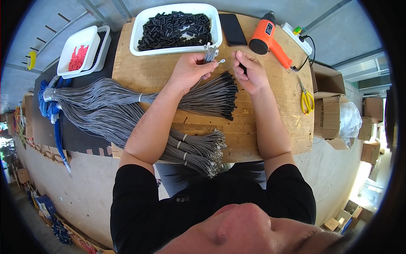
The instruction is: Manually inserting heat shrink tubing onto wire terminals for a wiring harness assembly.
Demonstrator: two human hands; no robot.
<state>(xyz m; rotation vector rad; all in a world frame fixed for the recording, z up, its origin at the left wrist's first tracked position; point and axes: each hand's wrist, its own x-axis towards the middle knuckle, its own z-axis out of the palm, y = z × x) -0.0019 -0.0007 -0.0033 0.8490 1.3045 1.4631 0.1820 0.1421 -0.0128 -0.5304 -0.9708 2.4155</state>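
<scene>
My left hand [191,71] is closed round a small bunch of grey cables [210,54], whose bare metal terminals point up above the fingers. One terminal [221,61] sticks out apart from the rest, toward the right. Across a small gap, my right hand [252,73] is curled with thumb and index finger together. A short black sleeve [242,67] shows in its fingers; whether more lie in the palm is hidden. Below the hands lies a cable bundle with black sleeved ends [230,95]. Nearer me, tied bundles with bare metal ends [216,150] reach the table's front edge.
A white tray [134,40] of black sleeves stands at the back, beside a black phone [233,29]. An orange heat gun [270,40], a power strip [296,38] and yellow-handled scissors [306,101] lie right. Far left, a white tub [63,63] holds pink pieces.
</scene>
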